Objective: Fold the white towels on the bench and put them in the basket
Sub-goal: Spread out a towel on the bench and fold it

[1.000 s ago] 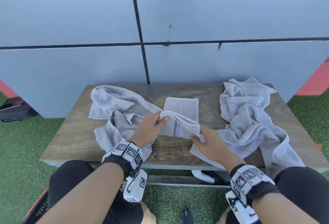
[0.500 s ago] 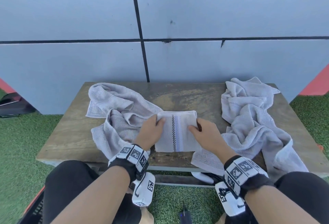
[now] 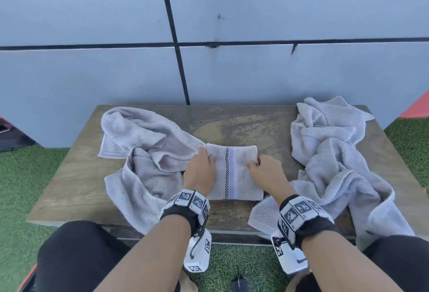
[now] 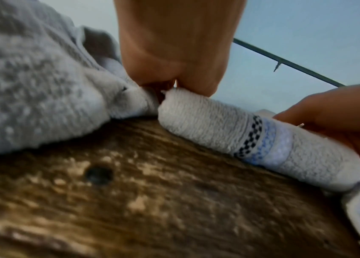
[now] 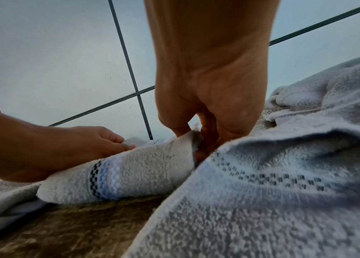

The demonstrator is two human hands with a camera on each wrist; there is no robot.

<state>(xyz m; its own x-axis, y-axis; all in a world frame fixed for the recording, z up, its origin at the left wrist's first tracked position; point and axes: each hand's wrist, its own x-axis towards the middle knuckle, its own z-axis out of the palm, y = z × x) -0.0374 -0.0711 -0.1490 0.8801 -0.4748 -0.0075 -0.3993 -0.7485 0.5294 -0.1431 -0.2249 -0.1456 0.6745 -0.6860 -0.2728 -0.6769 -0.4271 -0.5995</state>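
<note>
**Both hands pinching the folded towel, lift to basket looks next**

We have the folded towel (image 3: 234, 171) lying flat mid-bench (image 3: 69, 187), its checkered stripe facing up. Our left hand (image 3: 200, 171) pinches its left edge, thumb on top and fingers tucked under the side; our right hand (image 3: 267, 173) pinches the right edge the same way. The left wrist view confirms the fold is thick, rounded at the near edge, with the fingers closed on the cloth.

Two unfolded piles are left: the left crumpled towel (image 3: 144, 152) touches the folded one at its left edge, and the right crumpled towel (image 3: 336, 164) drapes off the front of the bench, one corner lying just beside our right wrist.

No basket is visible in any view, so we cannot tell where the drop goes.

Risks, as we judge them: the side pinch may catch only the outer layers, so the fold could sag open on the lift. The left fingers sit right against the left crumpled towel and could snag and drag it along. The overhanging right pile could slide off the bench if nudged.
</note>
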